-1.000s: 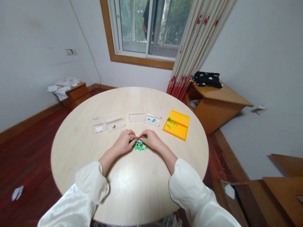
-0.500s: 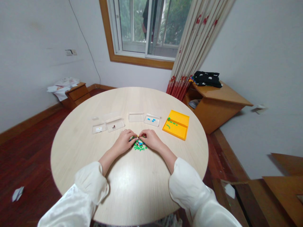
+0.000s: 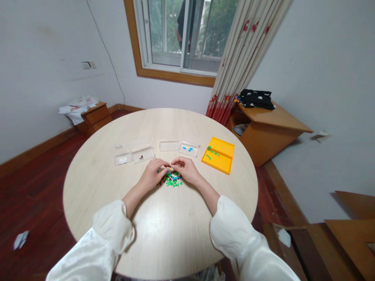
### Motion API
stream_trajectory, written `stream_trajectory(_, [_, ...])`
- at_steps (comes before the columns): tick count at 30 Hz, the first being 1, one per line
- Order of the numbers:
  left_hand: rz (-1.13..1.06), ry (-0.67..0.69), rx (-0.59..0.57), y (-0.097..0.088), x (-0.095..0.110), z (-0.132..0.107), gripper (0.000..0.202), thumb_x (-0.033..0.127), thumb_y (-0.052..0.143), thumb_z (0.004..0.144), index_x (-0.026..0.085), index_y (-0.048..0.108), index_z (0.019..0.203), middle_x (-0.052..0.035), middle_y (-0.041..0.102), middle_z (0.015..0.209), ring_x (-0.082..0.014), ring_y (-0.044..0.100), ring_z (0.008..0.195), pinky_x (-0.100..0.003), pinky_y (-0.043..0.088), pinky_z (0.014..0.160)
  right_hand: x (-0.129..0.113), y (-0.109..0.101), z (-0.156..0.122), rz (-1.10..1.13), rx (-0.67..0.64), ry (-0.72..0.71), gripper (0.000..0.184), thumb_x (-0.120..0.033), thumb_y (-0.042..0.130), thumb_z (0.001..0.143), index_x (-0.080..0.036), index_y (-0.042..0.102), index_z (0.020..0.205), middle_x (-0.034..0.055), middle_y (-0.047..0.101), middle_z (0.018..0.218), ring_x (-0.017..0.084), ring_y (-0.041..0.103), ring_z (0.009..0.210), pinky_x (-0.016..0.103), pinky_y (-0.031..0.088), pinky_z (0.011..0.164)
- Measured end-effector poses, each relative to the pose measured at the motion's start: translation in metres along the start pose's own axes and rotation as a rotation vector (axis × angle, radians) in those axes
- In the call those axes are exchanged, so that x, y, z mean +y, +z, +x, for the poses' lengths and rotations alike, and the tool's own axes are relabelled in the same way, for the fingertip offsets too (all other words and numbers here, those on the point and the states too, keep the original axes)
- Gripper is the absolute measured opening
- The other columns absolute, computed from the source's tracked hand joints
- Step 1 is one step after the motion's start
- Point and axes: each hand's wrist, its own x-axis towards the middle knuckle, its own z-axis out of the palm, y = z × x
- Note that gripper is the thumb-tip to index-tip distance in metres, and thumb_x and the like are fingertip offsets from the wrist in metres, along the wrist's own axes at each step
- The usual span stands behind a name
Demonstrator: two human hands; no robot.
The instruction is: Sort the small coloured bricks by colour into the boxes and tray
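Over a small pile of coloured plastic bricks [image 3: 173, 182], mostly green with some blue, white and dark red, my two hands come together. My left hand [image 3: 152, 171] is closed in a pinch at the pile's left side. From the right, my right hand [image 3: 187, 170] is pinched too, its fingertips almost meeting the left ones. Something small, white and yellow shows between the fingertips; its shape is too small to tell. Beyond the hands stand a clear tray with blue bricks [image 3: 188, 149], a clear tray with dark red pieces [image 3: 143, 155] and a yellow case [image 3: 218, 156] holding green bricks.
Another clear tray [image 3: 168, 145] and a clear box with a white and yellow piece [image 3: 123, 159] also stand on the round wooden table [image 3: 164, 234]. A wooden cabinet [image 3: 272, 125] with dark cloth is behind right. A curtain [image 3: 234, 66] hangs by the window.
Both hands have shifted slightly away from me, the right one also a little left. More of the pile shows below the fingers. The trays and yellow case stay in place.
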Motion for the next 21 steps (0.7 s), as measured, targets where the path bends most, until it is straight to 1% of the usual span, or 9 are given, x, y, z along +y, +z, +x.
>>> stream_trajectory(3, [0.013,-0.026,0.004,-0.001,0.002,0.0,0.013,0.026,0.053,0.083,0.018,0.063,0.082,-0.0034,0.065,0.077,-0.0166,0.056,0.076,-0.031,0.043,0.073,0.0,0.0,0.0,0.03,-0.012,0.041,0.017,-0.03,0.063,0.067,-0.015,0.061,0.076,-0.0001,0.061,0.069,0.011,0.057,0.066,0.024,0.046,0.065])
stream_trajectory(5, [0.031,-0.06,0.008,-0.003,0.003,0.001,0.014,0.027,0.052,0.083,0.018,0.062,0.079,-0.0034,0.065,0.076,-0.0163,0.055,0.075,-0.03,0.043,0.071,0.001,-0.001,0.001,0.001,0.002,0.05,0.015,-0.027,0.061,0.069,-0.015,0.062,0.077,0.0009,0.063,0.071,0.011,0.058,0.067,0.024,0.046,0.066])
stream_trajectory(6, [0.043,-0.083,0.02,-0.004,0.002,0.001,0.015,0.027,0.052,0.083,0.018,0.062,0.078,-0.0035,0.065,0.076,-0.0161,0.055,0.073,-0.03,0.043,0.07,0.001,-0.002,0.001,-0.039,0.018,0.049,0.013,-0.025,0.059,0.07,-0.014,0.062,0.078,0.0013,0.063,0.072,0.011,0.057,0.067,0.024,0.046,0.066])
stream_trajectory(8, [0.073,-0.141,0.081,-0.009,-0.002,0.002,0.016,0.029,0.052,0.082,0.018,0.063,0.077,-0.0035,0.066,0.076,-0.0155,0.054,0.07,-0.03,0.043,0.069,0.003,-0.004,0.002,-0.174,0.047,0.031,0.013,-0.02,0.056,0.072,-0.014,0.064,0.08,0.0013,0.064,0.073,0.01,0.056,0.065,0.023,0.045,0.064])
stream_trajectory(10, [0.11,-0.221,0.176,-0.015,-0.009,0.003,0.016,0.031,0.053,0.081,0.019,0.063,0.076,-0.0033,0.066,0.076,-0.0153,0.053,0.068,-0.029,0.043,0.067,0.003,-0.008,0.001,-0.354,0.051,-0.008,0.013,-0.016,0.054,0.073,-0.015,0.065,0.08,0.001,0.064,0.073,0.01,0.054,0.064,0.023,0.044,0.064])
stream_trajectory(13, [0.17,-0.358,0.293,-0.025,-0.025,0.004,0.017,0.032,0.055,0.078,0.018,0.063,0.074,-0.0029,0.066,0.074,-0.016,0.053,0.067,-0.029,0.042,0.066,0.001,-0.012,-0.001,-0.591,0.011,-0.093,0.012,-0.012,0.055,0.073,-0.015,0.066,0.075,0.0018,0.064,0.074,0.011,0.053,0.068,0.024,0.041,0.068])
stream_trajectory(16, [0.245,-0.425,0.337,-0.036,-0.042,0.004,0.018,0.032,0.053,0.078,0.018,0.064,0.074,-0.0036,0.066,0.074,-0.0174,0.054,0.068,-0.03,0.041,0.067,-0.004,-0.013,-0.004,-0.735,-0.047,-0.142,0.007,-0.015,0.06,0.073,-0.016,0.067,0.074,0.0025,0.064,0.076,0.012,0.053,0.072,0.024,0.039,0.069])
stream_trajectory(19, [0.297,-0.475,0.361,-0.043,-0.056,0.002,0.019,0.03,0.052,0.077,0.017,0.065,0.075,-0.0044,0.066,0.074,-0.0182,0.054,0.067,-0.03,0.04,0.066,-0.009,-0.011,-0.007,-0.81,-0.098,-0.14,0.007,-0.022,0.064,0.073,-0.017,0.067,0.076,0.0028,0.064,0.078,0.012,0.053,0.073,0.025,0.036,0.07])
stream_trajectory(21, [0.315,-0.492,0.361,-0.045,-0.063,0.001,0.02,0.031,0.051,0.077,0.017,0.065,0.076,-0.005,0.066,0.074,-0.0186,0.054,0.067,-0.03,0.04,0.066,-0.011,-0.009,-0.009,-0.842,-0.128,-0.13,0.007,-0.021,0.064,0.073,-0.017,0.068,0.077,0.0031,0.065,0.08,0.012,0.053,0.075,0.025,0.035,0.071])
